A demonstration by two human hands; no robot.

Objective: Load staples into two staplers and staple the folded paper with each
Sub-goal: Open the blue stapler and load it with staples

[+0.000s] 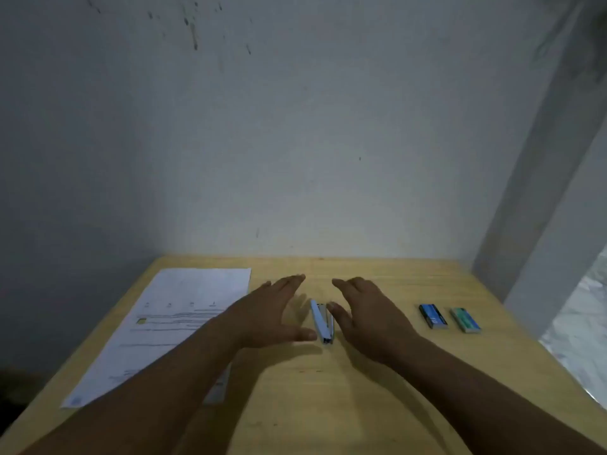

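A light blue stapler lies on the wooden table, lengthways away from me. My left hand hovers just left of it with fingers straight. My right hand is just right of it, also flat and holding nothing. A printed sheet of paper lies flat at the left, partly under my left forearm. A blue staple box and a green staple box sit side by side at the right. A second pale object shows below my left forearm, too hidden to tell what it is.
A grey wall rises directly behind the table's far edge. A white pillar stands at the right rear corner. The table's right edge runs diagonally, with a pale floor beyond it.
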